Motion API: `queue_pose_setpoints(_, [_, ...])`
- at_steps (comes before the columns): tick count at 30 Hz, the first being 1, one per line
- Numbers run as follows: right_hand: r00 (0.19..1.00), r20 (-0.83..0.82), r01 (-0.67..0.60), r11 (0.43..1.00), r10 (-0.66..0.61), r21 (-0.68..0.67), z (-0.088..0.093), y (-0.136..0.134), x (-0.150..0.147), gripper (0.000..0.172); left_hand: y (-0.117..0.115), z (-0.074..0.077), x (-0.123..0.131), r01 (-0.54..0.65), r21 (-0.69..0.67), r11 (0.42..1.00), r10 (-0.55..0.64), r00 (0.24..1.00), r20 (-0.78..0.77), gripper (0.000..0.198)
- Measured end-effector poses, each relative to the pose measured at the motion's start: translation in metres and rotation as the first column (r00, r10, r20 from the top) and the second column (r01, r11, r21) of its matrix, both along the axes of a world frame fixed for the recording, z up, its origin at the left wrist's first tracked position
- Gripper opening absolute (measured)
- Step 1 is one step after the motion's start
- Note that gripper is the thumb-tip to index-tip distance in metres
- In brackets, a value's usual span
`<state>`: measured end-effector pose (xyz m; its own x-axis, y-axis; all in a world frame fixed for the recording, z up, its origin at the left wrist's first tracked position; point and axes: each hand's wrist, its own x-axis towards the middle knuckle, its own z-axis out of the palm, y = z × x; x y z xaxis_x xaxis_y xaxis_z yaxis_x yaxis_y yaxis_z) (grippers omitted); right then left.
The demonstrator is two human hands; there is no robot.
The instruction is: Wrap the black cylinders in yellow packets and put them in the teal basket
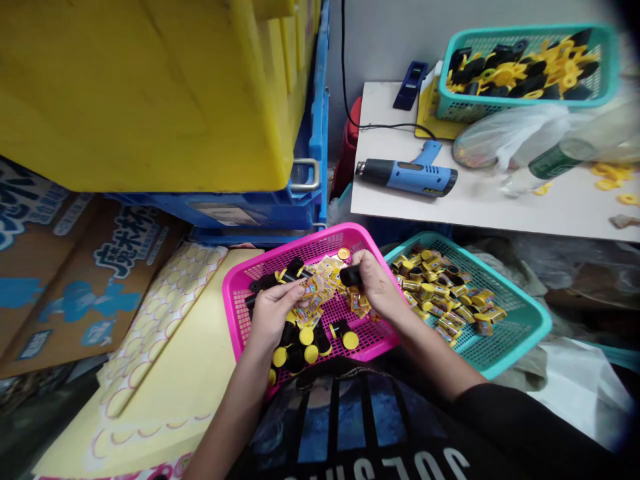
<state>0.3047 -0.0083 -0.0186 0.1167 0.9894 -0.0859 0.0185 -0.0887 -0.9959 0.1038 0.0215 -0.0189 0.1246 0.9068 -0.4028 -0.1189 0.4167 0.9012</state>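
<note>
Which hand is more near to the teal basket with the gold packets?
Right. The right hand is just beside the teal basket; the left hand is farther away, over the pink basket.

A mesh basket [300, 239] sits left of another basket [520, 353], before a table [475, 220].

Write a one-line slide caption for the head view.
Over a pink basket, the right hand grips a black cylinder, the left hand hovers by foil packets, beside a teal basket.

Hot-pink mesh basket [320, 235], teal mesh basket [520, 340], black tubes with yellow caps [351, 341]
</note>
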Motion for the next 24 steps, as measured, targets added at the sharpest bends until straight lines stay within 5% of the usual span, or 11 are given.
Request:
queue_pose_setpoints(4, [0.993,0.052,0.103,0.994,-0.105,0.034,0.007,0.001,-0.012,0.059,-0.003,-0.002,0.005,0.061,0.035,0.998,-0.059,0.997,-0.045,0.038])
queue_pose_setpoints(14, [0.956,0.292,-0.063,0.986,0.014,0.157,0.0,-0.006,-0.007,0.051,-0.005,0.002,0.019,0.036,0.091,0.995,-0.033,0.999,-0.03,0.037])
queue_pose_setpoints(20, [0.893,0.449,-0.098,0.989,0.039,0.109,-0.003,-0.008,-0.005,0.066,-0.008,0.013,0.025,0.134,0.235,0.963,-0.083,0.973,-0.215,0.029])
queue_pose_setpoints(24, [0.899,0.431,-0.148,0.98,0.077,0.134,-0.006,-0.01,-0.009,0.076,-0.012,0.026,0.032,0.205,0.201,0.958,-0.161,0.964,-0.212,0.033])
